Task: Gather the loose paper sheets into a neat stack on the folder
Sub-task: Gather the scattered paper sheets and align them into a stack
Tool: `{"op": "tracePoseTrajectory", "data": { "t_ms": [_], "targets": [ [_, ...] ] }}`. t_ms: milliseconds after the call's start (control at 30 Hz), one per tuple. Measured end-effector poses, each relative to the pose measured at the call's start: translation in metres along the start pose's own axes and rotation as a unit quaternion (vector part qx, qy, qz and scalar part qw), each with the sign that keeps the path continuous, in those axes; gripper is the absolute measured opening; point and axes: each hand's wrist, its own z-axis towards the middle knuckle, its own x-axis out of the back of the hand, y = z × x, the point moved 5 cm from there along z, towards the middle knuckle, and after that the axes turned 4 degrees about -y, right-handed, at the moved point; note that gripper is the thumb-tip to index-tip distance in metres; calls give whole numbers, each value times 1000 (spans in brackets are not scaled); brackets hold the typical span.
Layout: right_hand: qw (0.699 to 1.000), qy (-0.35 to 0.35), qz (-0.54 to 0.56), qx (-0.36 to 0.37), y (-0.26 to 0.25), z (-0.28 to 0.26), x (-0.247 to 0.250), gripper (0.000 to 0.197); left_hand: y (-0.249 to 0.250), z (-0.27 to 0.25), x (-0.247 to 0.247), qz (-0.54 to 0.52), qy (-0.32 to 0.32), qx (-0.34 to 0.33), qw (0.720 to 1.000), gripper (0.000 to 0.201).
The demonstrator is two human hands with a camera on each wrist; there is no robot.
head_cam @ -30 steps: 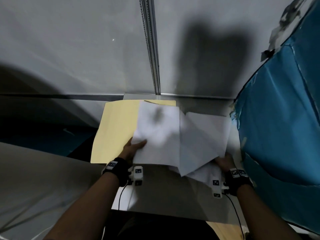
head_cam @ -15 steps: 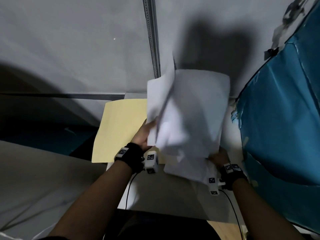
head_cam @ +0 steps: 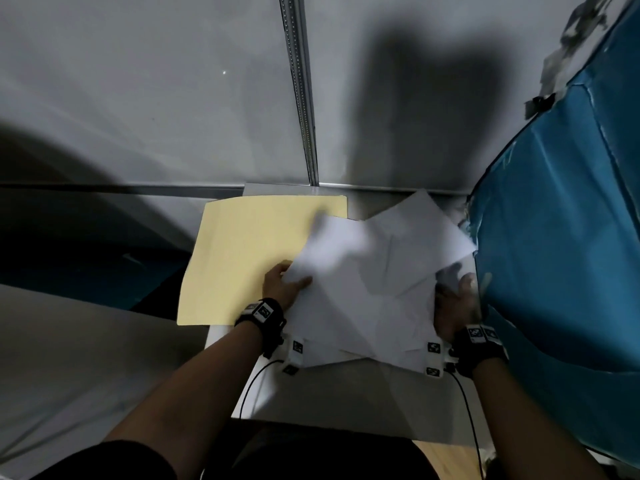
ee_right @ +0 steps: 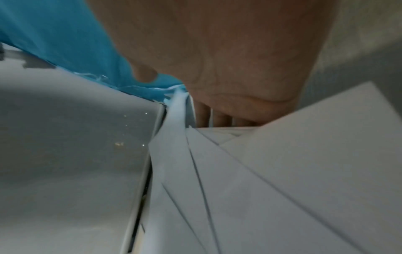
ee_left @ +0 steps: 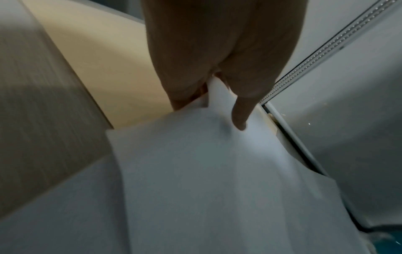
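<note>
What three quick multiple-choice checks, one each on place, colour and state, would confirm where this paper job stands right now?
1. Where do most of the paper sheets lie relative to the folder?
A. To its right, overlapping its right edge
B. To its left
C. Fully under it

2. What colour is the folder?
A. Blue
B. Pale yellow
C. Black

3. What state are the sheets in?
A. One squared stack
B. Fanned at different angles
C. Rolled into a tube

Answers: 1 A, the head view shows the sheets spreading right of the folder. 2 B, its bare face is pale yellow. 3 B, corners stick out unevenly between the left hand, which pinches a sheet, and the right hand.
</note>
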Motion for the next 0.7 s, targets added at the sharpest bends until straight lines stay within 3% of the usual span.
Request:
{"op": "tracePoseTrajectory", "data": {
  "t_ms": [33, 67, 167, 200, 267, 400, 467, 600, 700],
  "targets": [
    [999, 7, 50, 1, -5, -2, 2, 79, 4, -1, 0, 21, 1, -10, 1000, 41],
    [996, -6, 90, 3, -11, -3, -1, 85, 7, -4, 0, 56, -3, -10, 998, 41],
    [998, -45, 45, 13, -34, -8, -27, 69, 3, -3, -2, 138, -40, -13, 990, 56],
    [998, -10, -61, 21, -38, -5, -29, 77, 2, -4, -5, 157, -61, -11, 986, 63],
    [971, 103, -216, 30, -44, 2, -26, 92, 0, -4, -11, 186, -86, -8, 979, 78],
    [950, 154, -273, 7, -45, 12, -37, 111, 8, -7, -22, 189, -135, -16, 973, 71],
    [941, 170, -293, 14, -45, 16, -40, 97, 15, -11, -28, 199, -172, -33, 964, 76],
    [931, 171, -321, 41, -42, 18, -29, 82, 22, -8, -22, 255, -143, -28, 956, 76],
    [948, 155, -261, 95, -40, 13, -9, 47, 12, -2, -3, 259, -128, 31, 957, 73]
  ]
}}
